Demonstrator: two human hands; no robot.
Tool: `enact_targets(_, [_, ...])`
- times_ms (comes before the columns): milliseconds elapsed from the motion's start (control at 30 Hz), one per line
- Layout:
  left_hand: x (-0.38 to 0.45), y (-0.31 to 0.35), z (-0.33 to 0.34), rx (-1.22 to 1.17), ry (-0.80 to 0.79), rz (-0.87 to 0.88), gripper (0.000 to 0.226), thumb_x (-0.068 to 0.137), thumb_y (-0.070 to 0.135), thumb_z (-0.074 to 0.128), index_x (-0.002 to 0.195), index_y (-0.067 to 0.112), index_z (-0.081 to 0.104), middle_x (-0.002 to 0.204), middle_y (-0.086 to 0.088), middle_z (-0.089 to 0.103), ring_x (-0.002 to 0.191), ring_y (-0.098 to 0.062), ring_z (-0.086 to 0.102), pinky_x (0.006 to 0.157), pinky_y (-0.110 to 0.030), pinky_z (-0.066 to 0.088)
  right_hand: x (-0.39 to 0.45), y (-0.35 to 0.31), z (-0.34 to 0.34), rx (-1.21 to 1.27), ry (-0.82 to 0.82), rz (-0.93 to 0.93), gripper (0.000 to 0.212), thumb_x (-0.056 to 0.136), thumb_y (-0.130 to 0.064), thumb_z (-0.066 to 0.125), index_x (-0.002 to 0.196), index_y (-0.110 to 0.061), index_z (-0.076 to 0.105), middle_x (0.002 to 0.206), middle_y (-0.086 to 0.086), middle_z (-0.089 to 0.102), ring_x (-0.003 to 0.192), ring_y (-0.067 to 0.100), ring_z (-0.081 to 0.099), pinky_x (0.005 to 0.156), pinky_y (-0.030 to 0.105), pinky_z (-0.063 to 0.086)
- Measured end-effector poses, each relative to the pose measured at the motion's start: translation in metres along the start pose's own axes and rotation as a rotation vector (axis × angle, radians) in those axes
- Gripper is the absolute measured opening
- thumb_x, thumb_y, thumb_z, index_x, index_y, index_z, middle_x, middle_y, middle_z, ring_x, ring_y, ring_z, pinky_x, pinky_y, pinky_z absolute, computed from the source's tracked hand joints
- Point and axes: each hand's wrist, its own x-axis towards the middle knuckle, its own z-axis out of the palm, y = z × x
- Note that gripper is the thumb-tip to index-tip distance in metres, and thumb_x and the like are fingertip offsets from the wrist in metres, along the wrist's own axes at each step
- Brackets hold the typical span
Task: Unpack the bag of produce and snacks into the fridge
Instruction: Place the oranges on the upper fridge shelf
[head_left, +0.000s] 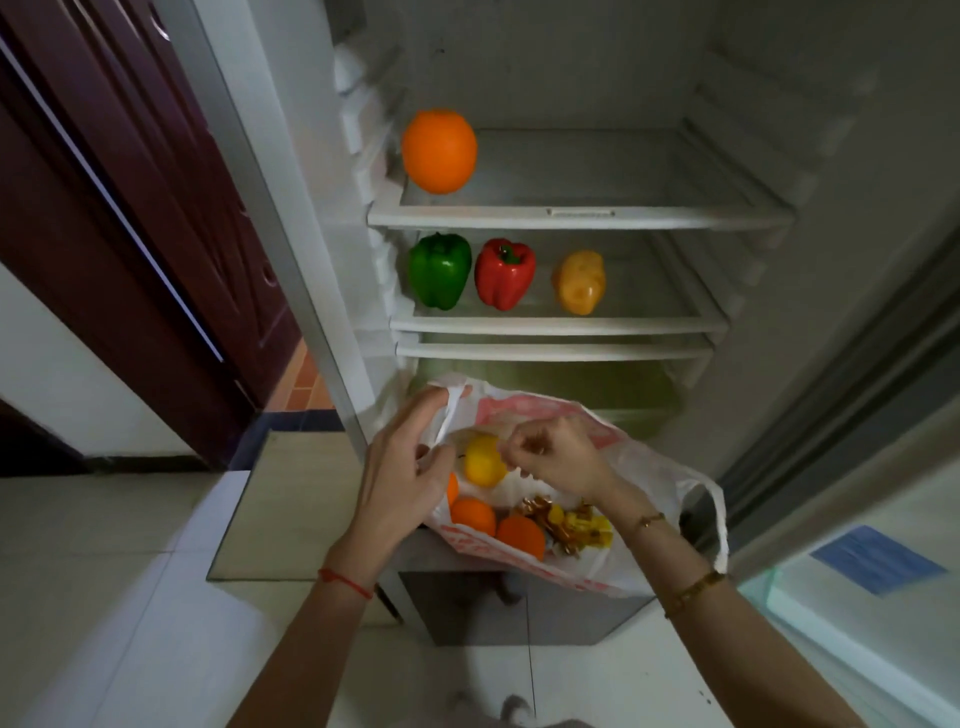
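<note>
In front of the open fridge (831, 156), a white plastic bag (649, 467) with red print sits on a low grey surface at the foot of the cabinet, its mouth spread toward the shelves. The left hand (400, 467) pinches the near-left handle of the bag between thumb and fingers, its grip closed on the thin plastic and pulling that edge up and open. The right hand (561, 457) reaches into the bag mouth with fingers curled together beside a lemon (483, 460); whether its grip actually holds the lemon or only the bag lining cannot be told. Lower in the bag lie three oranges (472, 514) against the near rim and a heap of gold- and yellow-wrapped sweets (571, 525) just right of them. The bag's right handle hangs loose over the edge of the surface. On the upper shelf (571, 215) a single large orange (439, 150) rests at the far left, close to the front lip, leaving the rest of that shelf open. On the middle shelf a green pepper (440, 270) and a red pepper (505, 273) stand side by side at the left, with a potato (580, 282) apart near the centre; the right portion is free. A dark red door (130, 234) stands to the left of the fridge.
</note>
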Motion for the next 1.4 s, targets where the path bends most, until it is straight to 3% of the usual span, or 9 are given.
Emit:
enact_targets(100, [-0.005,-0.001,0.001,0.023,-0.001,0.006,0.051,0.085,0.002,0.057,0.13,0.025,0.057,0.133,0.011,0.057,0.118,-0.007,0.056,0.085,-0.01,0.046,-0.012,0.032,0.026,-0.167,-0.177,0.17,0.033,0.086,-0.049,0.065,0.103,-0.021,0.07,0.101,-0.01,0.069,0.091,0.008,0.062,0.09,0.037,0.053])
enact_targets(200, [-0.009,0.004,0.0,0.002,-0.004,-0.002,0.056,0.085,-0.001,0.058,0.129,0.032,0.054,0.129,0.023,0.055,0.118,0.005,0.054,0.087,-0.016,0.05,-0.019,0.053,0.051,-0.334,-0.329,0.263,0.051,0.089,-0.049,0.06,0.129,-0.019,0.053,0.126,0.001,0.058,0.115,0.02,0.054,0.104,0.034,0.041])
enact_targets(300, [-0.011,0.009,0.0,-0.004,-0.007,0.009,0.05,0.083,0.008,0.056,0.124,0.037,0.052,0.118,0.039,0.051,0.105,0.013,0.055,0.077,-0.02,0.055,-0.027,0.067,0.073,-0.476,-0.449,0.3,0.048,0.091,-0.043,0.059,0.129,-0.015,0.049,0.133,0.01,0.054,0.119,0.027,0.052,0.104,0.037,0.041])
enact_targets(500, [-0.014,0.008,0.0,0.003,-0.012,0.037,0.043,0.082,0.006,0.055,0.119,0.028,0.051,0.112,0.024,0.05,0.096,-0.018,0.06,0.073,-0.047,0.058,-0.036,0.076,0.091,-0.626,-0.408,0.214,0.051,0.09,-0.041,0.058,0.133,-0.015,0.047,0.14,0.008,0.048,0.13,0.028,0.043,0.108,0.039,0.038])
enact_targets(700, [-0.007,0.009,-0.004,-0.007,0.0,-0.002,0.052,0.084,0.001,0.056,0.121,0.038,0.052,0.115,0.047,0.048,0.102,0.019,0.052,0.074,-0.017,0.055,-0.022,0.058,0.065,-0.309,-0.409,0.412,0.064,0.083,-0.044,0.069,0.135,-0.016,0.045,0.134,0.005,0.05,0.122,0.025,0.05,0.102,0.033,0.042])
enact_targets(900, [0.004,0.009,-0.005,-0.023,-0.014,-0.05,0.059,0.086,0.005,0.055,0.124,0.05,0.05,0.122,0.03,0.054,0.108,0.008,0.057,0.075,-0.014,0.053,-0.002,0.016,0.005,0.341,-0.175,0.417,0.035,0.093,-0.036,0.06,0.128,-0.035,0.054,0.13,0.003,0.054,0.112,0.023,0.058,0.09,0.046,0.057])
enact_targets(1067, [0.017,0.011,-0.003,-0.055,-0.037,-0.06,0.072,0.088,-0.001,0.054,0.12,0.063,0.046,0.124,0.033,0.053,0.11,0.005,0.058,0.078,-0.017,0.054,0.007,-0.037,-0.04,0.854,-0.18,0.411,0.039,0.096,-0.029,0.056,0.135,-0.025,0.051,0.131,0.009,0.053,0.113,0.028,0.062,0.083,0.036,0.059])
enact_targets(1233, [0.029,0.0,0.004,-0.061,-0.044,-0.1,0.062,0.088,-0.001,0.054,0.13,0.045,0.049,0.127,0.008,0.061,0.064,-0.029,0.062,0.056,-0.033,0.054,0.016,-0.073,-0.077,0.81,-0.059,0.259,0.063,0.078,-0.021,0.078,0.134,-0.02,0.049,0.13,0.011,0.058,0.11,0.024,0.067,0.082,0.031,0.059])
enact_targets(1400, [0.036,-0.004,0.007,-0.04,-0.046,-0.136,0.062,0.088,-0.002,0.053,0.135,0.038,0.051,0.126,0.007,0.062,0.047,-0.01,0.045,0.049,-0.016,0.041,0.044,-0.116,-0.118,0.628,0.317,0.058,0.061,0.08,-0.031,0.077,0.132,-0.023,0.046,0.123,-0.004,0.053,0.107,0.015,0.061,0.084,0.029,0.058])
